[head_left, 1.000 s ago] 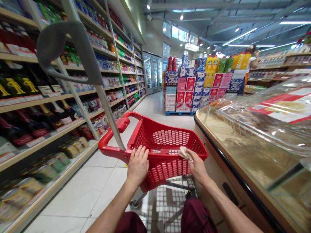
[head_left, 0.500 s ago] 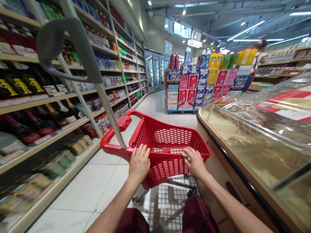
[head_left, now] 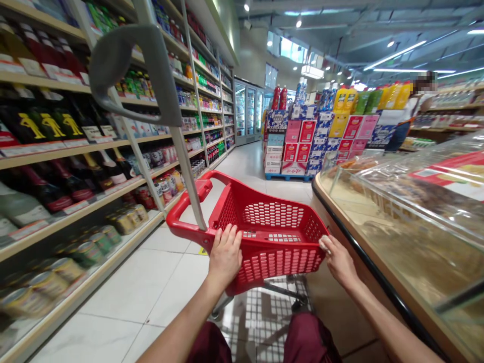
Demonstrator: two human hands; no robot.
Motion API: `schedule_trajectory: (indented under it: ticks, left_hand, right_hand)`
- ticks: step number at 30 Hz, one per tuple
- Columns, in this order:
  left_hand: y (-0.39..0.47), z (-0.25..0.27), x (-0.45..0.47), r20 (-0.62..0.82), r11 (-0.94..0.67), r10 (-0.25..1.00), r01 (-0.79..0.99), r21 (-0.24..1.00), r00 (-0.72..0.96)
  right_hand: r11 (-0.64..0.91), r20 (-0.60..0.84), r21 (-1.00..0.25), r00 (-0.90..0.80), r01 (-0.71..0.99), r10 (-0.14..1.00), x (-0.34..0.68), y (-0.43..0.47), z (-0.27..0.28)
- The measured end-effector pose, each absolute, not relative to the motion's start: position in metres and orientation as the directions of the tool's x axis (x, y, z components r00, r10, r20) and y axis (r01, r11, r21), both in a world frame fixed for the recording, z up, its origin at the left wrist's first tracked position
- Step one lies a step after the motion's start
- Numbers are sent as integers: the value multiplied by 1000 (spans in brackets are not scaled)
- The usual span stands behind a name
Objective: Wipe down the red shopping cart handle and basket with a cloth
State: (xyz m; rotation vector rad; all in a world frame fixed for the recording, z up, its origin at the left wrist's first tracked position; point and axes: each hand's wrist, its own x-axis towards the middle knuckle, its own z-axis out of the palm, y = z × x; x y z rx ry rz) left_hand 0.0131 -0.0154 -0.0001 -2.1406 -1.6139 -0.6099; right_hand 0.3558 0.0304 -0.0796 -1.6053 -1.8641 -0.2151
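Lower middle: left hand (head_left: pixel 226 255) on red cart (head_left: pixel 280 246) edge, can't tell if gripping. Lower right: right hand (head_left: pixel 340 258) pinches white cloth (head_left: pixel 324 243); cloth might drop if pinch loosens.

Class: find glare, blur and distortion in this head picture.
Head view: glare streaks the clear glossy cover, right; head view: lower-left gold metal cans look blurred; head view: slim grey metal shelf post leans, perhaps distorted; head view: red perforated plastic basket looks crisper.

One cart (head_left: pixel 282 245), one white cloth (head_left: pixel 324 242)
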Motion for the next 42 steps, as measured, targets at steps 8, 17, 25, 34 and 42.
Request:
schedule_trajectory:
  ticks: [8,17,25,34,42]
  left_hand:
    - [-13,2,12,536,-271,803,961,-58,259]
    - [-15,3,15,544,-258,803,965,-53,244]
    - [-13,1,14,553,-254,800,966,-40,233]
    - [-14,1,15,548,-263,799,963,-53,248]
    - [-13,1,16,557,-258,793,964,-61,247]
  right_hand:
    - [358,596,-326,-104,875,796,332,21,-81]
    - [368,549,-353,-129,860,826,313,28,-72]
    - [240,525,-421,19,875,851,318,31,-71]
    - [150,518,-407,92,901,850,343,34,-71]
    - [357,564,-381,-91,853,820,296,27,-75]
